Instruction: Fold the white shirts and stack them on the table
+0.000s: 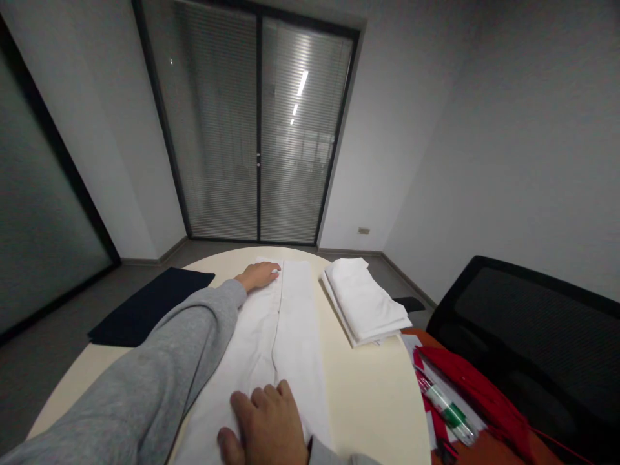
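Observation:
A long white cloth [298,336], folded into a strip with a seam or edge running down its middle, lies lengthwise over the round table. At its far end my left hand [259,276] rests palm down, its fingers pointing right toward the middle edge. My right hand [268,426] presses on the near part of the cloth, fingers slightly bent and apart, thumb out to the left. Neither hand shows cloth gripped in it. The nearest end of the cloth is cut off by the frame's lower edge.
A stack of folded white cloth [363,300] lies on the pale table [372,394] at right. Dark navy folded cloth [150,307] is at left. Beyond the right edge stand a black mesh chair [527,342], red fabric [475,387] and a clear-and-green tube-like item [450,413].

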Demonstrator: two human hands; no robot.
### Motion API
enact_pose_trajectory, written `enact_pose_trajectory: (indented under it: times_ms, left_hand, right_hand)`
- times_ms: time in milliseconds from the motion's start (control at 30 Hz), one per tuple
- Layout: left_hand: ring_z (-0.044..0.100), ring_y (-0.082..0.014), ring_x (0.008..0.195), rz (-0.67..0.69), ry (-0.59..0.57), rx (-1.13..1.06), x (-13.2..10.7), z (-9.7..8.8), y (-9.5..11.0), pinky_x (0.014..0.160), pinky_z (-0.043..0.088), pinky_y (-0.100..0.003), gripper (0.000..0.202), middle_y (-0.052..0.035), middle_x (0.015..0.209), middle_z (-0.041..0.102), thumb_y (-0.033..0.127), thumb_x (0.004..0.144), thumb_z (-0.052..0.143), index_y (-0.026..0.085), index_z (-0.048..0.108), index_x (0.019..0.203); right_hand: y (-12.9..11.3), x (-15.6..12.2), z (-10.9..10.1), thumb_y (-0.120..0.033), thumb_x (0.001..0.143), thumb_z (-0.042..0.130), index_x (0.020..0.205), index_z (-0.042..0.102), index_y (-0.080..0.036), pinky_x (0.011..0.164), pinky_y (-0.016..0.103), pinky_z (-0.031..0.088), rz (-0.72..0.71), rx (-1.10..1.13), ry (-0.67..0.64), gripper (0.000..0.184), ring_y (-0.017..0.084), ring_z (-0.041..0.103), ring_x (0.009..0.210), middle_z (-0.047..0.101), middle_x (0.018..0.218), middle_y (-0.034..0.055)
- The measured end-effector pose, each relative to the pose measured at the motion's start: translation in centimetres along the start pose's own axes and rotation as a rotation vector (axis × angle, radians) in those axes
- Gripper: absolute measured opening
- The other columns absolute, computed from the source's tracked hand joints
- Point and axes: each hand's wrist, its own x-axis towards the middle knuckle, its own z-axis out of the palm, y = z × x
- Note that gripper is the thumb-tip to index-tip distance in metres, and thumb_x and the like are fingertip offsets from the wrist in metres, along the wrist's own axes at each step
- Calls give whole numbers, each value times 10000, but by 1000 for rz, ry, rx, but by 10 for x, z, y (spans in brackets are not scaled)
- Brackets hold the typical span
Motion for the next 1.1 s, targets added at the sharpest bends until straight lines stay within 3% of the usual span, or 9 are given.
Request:
enact_pose_trajectory:
  times_ms: [100,200,333,467,633,800,967,1100]
  left_hand:
    - [621,-385,1227,-116,-18,43,7,8,13,1006,467,-512,649,-207,1354,643,582,874,599,233,530,1416]
    - [647,-389,1197,-172,-48,51,15,15,21,956,492,-478,679,-260,1356,629,449,855,631,170,473,1454]
    - [663,-365,1181,-172,-43,32,22,17,20,925,499,-431,698,-253,1372,623,291,852,590,172,399,1513]
    - [660,-346,1180,-183,49,12,25,17,19,904,497,-406,694,-235,1335,644,284,913,501,183,295,1567]
    - [668,-332,1130,-194,160,2,26,26,29,878,497,-403,619,-206,1274,667,273,976,402,214,259,1576]
    - [677,-325,1095,-182,172,-14,25,35,37,895,491,-413,569,-197,1244,682,253,975,411,207,326,1536]
    - [677,-320,1129,-158,129,-17,18,41,40,931,488,-426,517,-217,1245,688,220,976,394,162,382,1490]
    - [634,-320,1238,-78,66,-42,14,34,43,1017,464,-431,525,-251,1345,645,285,1013,349,87,380,1498]
  right_hand:
    - [2,-1,9,-491,813,730,1093,676,-263,995,603,401,17,51,2,365,340,662,962,729,959,90]
    - [4,-3,11,-457,831,722,1180,659,-285,1037,599,360,34,154,41,394,337,650,1016,730,996,76]
    - [6,-6,8,-341,833,721,1189,668,-306,1038,565,352,33,331,28,361,310,632,1028,727,923,34]
    - [9,-4,10,-164,771,668,1093,700,-304,1023,529,369,52,417,73,353,279,626,974,695,859,15]
    - [11,-1,7,-87,703,576,1021,683,-288,901,425,446,165,467,175,392,251,606,890,634,835,14]
    - [13,0,4,-98,714,554,1020,666,-276,857,406,451,215,424,142,371,271,603,943,648,887,29]
    - [18,0,16,-104,721,560,1039,653,-239,932,446,425,118,303,179,359,278,594,967,660,964,55]
    - [17,0,18,-106,695,590,1041,658,-221,916,465,432,84,198,166,371,288,583,938,660,947,70]
